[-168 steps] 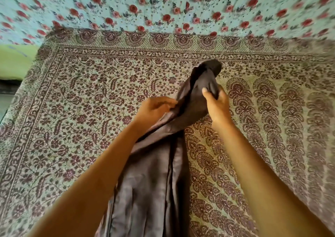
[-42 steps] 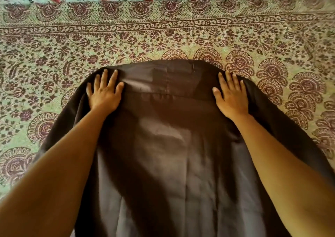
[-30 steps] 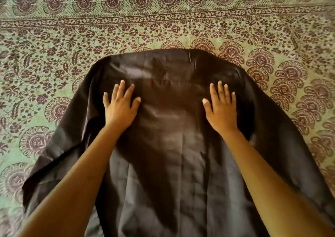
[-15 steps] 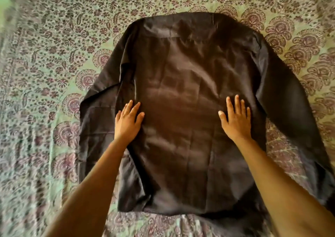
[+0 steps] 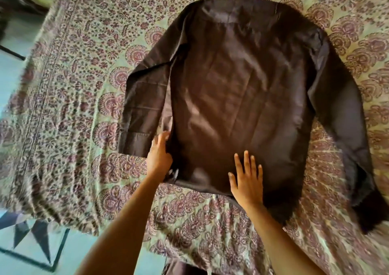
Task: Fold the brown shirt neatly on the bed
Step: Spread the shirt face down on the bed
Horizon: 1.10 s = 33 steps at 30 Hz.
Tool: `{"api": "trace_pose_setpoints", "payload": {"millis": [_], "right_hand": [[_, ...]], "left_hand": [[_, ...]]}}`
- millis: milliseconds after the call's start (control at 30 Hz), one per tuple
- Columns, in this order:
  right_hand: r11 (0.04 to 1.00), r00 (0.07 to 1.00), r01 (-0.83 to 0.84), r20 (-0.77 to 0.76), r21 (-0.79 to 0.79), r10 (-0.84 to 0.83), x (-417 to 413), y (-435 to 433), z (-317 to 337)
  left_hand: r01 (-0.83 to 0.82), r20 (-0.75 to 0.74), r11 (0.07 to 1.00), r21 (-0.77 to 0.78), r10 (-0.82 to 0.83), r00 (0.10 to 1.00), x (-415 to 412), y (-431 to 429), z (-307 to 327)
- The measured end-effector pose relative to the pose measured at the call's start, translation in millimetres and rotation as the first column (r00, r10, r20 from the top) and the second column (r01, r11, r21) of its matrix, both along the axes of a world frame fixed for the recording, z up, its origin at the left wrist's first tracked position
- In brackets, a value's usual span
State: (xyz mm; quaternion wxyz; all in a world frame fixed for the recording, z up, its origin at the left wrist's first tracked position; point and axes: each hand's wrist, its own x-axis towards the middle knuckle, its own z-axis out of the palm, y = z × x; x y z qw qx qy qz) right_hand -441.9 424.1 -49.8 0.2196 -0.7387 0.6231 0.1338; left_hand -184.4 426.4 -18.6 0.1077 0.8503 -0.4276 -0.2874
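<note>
The brown shirt lies spread flat on the bed, collar end away from the person and hem towards them. Its cloth is smooth and thin with a dull sheen, marked by faint straight creases across the broad panel. The left-side sleeve is bent at the shoulder and runs down beside the body, its squared cuff ending just beside the left hand. The right-side sleeve angles out and down in a long curve, and its dark cuff end lies near the bed's near edge at lower right. The right hand rests flat on the cloth by the hem, fingers straight and spread. The left hand is at the shirt's side edge near the hem; blur hides whether its fingers pinch the cloth or only touch it. Under the shirt is a bedsheet of pale green printed with maroon paisley fans and small flowers, with a banded border along its left side and light rumpling. Bare sheet lies to the left of the shirt and between the hem and the near edge. The sheet drops over the bed's left and near-left edges to a pale tiled floor with dark triangles. A dark piece of furniture stands at the far left corner.
</note>
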Motion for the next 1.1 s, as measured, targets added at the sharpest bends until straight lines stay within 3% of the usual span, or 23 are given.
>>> {"api": "trace_pose_setpoints", "payload": {"millis": [67, 133, 167, 200, 267, 367, 467, 567, 667, 767, 833, 967, 1100], "right_hand": [[1.000, 1.000, -0.013, 0.000, -0.017, 0.013, -5.5, 0.4, 0.7], [0.999, 1.000, 0.018, 0.012, -0.026, -0.018, -6.4, -4.6, 1.7], [0.998, 0.999, 0.047, 0.024, -0.030, -0.047, -3.1, -7.8, 3.1], [0.997, 0.997, 0.074, 0.039, -0.037, -0.072, 2.5, -10.7, 5.0], [0.994, 0.993, 0.095, 0.078, -0.057, -0.090, 19.8, -17.6, 9.9], [0.996, 0.984, 0.030, 0.177, -0.084, -0.015, 54.3, -28.8, 17.4], [0.986, 0.935, -0.113, 0.322, -0.123, 0.147, 99.7, -38.9, 22.6], [0.969, 0.869, -0.214, 0.428, -0.125, 0.248, 155.3, -45.7, 22.6], [0.974, 0.868, -0.197, 0.441, -0.115, 0.227, 199.7, -47.9, 17.1], [0.984, 0.900, -0.153, 0.398, -0.095, 0.178, 227.5, -45.1, 11.2], [0.991, 0.906, -0.116, 0.402, -0.068, 0.134, 240.1, -41.6, 8.5], [0.995, 0.915, 0.057, 0.404, -0.086, -0.018, 269.3, -38.2, 6.2], [0.943, 0.914, 0.314, 0.306, -0.115, -0.267, 276.8, -39.8, 4.5]], "left_hand": [[-0.299, -0.282, 0.947, -0.115, 0.258, 0.924, 20.2, 7.3, 4.4], [-0.498, -0.436, 0.867, 0.012, 0.453, 0.778, 38.1, 18.9, 3.8], [-0.471, -0.399, 0.878, 0.091, 0.465, 0.790, 45.6, 24.9, 1.2], [-0.368, -0.299, 0.919, 0.143, 0.395, 0.869, 51.1, 30.8, -0.5], [-0.252, -0.147, 0.956, 0.152, 0.274, 0.951, 60.4, 36.9, -5.6], [-0.372, -0.031, 0.928, 0.018, 0.373, 0.928, 73.8, 24.3, 1.9], [-0.474, 0.081, 0.879, 0.053, 0.470, 0.879, 91.2, 9.3, -1.3], [-0.484, -0.018, 0.870, 0.091, 0.487, 0.873, 113.2, -4.4, -12.9], [-0.461, -0.121, 0.887, 0.006, 0.459, 0.880, 141.2, -8.4, -18.0], [-0.626, -0.103, 0.770, -0.122, 0.617, 0.780, 188.8, -3.3, -5.1], [-0.681, -0.048, 0.721, -0.129, 0.682, 0.730, 224.9, -0.7, 1.0], [-0.507, 0.132, 0.859, 0.074, 0.495, 0.859, 268.5, -2.4, -6.1], [-0.242, 0.261, 0.970, -0.012, 0.236, 0.936, 240.4, -11.7, -5.9]]}}
